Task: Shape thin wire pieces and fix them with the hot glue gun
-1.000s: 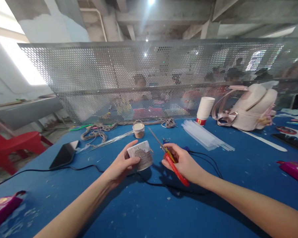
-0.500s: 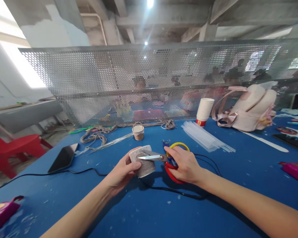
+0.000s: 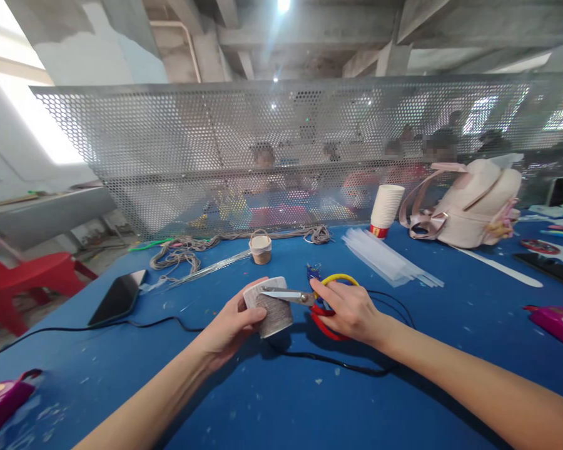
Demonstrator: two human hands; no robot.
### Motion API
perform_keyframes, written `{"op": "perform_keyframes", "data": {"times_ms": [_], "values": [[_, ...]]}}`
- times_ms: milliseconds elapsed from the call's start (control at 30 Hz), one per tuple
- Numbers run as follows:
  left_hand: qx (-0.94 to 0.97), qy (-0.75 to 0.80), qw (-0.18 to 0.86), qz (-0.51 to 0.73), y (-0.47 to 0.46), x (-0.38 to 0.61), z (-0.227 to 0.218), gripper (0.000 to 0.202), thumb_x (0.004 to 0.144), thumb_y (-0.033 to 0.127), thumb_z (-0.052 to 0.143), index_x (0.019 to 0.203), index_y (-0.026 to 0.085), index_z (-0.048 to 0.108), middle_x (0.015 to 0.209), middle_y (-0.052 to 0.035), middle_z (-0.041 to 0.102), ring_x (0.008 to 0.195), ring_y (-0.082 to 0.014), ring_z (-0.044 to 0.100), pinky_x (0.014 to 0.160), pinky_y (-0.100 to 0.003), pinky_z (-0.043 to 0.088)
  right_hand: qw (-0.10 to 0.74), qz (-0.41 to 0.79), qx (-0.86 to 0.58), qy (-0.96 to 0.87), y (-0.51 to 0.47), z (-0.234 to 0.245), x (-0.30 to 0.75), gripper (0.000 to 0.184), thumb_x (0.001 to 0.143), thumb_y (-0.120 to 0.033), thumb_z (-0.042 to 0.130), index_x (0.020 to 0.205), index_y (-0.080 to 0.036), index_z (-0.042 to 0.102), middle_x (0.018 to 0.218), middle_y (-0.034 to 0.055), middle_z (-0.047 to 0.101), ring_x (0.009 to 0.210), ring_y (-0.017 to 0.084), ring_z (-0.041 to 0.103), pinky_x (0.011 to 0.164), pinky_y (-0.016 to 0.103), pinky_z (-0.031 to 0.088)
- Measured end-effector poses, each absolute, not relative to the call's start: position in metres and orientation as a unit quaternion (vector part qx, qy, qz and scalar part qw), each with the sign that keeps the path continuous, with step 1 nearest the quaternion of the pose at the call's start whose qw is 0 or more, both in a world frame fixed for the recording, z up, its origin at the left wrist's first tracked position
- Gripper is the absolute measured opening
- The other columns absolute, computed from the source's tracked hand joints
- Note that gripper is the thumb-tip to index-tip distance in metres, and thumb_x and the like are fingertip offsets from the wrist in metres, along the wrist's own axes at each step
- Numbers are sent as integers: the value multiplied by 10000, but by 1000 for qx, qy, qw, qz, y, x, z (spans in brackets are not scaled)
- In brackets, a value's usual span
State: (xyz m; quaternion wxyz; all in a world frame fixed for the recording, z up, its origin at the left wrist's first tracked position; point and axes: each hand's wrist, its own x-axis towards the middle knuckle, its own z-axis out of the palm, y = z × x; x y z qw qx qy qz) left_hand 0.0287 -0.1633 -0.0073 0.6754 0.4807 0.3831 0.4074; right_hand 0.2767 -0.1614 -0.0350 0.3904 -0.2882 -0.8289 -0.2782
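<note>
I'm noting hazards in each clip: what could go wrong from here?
1. The scissors in the right hand point toward the left hand, tips near its thumb; a slip might nick it.
2. The blades are close to the grey cord wound on the cup; strands could get cut unintentionally.
3. The black cable on the table might snag.

Scissors [image 3: 327,326], grey cord [image 3: 172,256] and translucent strips [image 3: 387,257] at a blue table [image 3: 281,409] mark a craft workshop in a raw concrete building, with bare beams [image 3: 304,57] above a perforated metal screen [image 3: 169,144]; blurred figures [image 3: 263,157] beyond it appear to be people.
</note>
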Motion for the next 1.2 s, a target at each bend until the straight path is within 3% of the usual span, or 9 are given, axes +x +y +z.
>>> {"op": "perform_keyframes", "data": {"times_ms": [133,333,567,833,967,1200], "values": [[462,381,682,420,-163,31,-7,628,577,306,780,1171,241,587,1256,-92,609,1182,-324,519,934,-409,440,382,-292,-278,-832,-160,-36,279,391,831,-205,520,1195,-65,544,692,83,633,589,191,601,548,298,515],[457,376,680,434,-163,31,-3,656,601,278,761,1212,213,530,1276,-115,594,1192,-323,514,927,-405,456,374,-243,-318,-837,-165,-32,273,446,813,-283,509,1218,-95,517,831,122,628,730,235,599,613,347,515],[477,359,682,423,-166,33,-5,616,618,312,758,1195,224,561,1281,-109,593,1188,-315,516,939,-402,444,386,-239,-353,-818,-167,-35,266,445,807,-295,519,1189,-67,534,836,143,639,739,257,603,630,368,518],[465,402,665,425,-164,32,-7,732,596,307,782,1271,258,501,1282,-89,591,1161,-307,537,887,-364,473,384,-214,-324,-838,-161,-39,276,366,859,-281,516,1184,-119,568,754,99,682,670,207,653,622,314,533],[467,434,630,443,-165,35,-7,810,603,277,772,1328,265,412,1273,-93,583,1123,-280,560,867,-343,475,393,-213,-318,-836,-163,-33,275,415,849,-306,532,1209,-99,532,834,126,671,745,227,642,639,330,528],[532,463,558,438,-168,37,-3,740,594,330,762,1272,227,483,1190,-104,617,1054,-291,584,873,-381,455,355,-264,-323,-837,-162,-32,276,420,813,-297,523,1187,-108,556,831,118,628,708,233,578,603,347,474]]}}
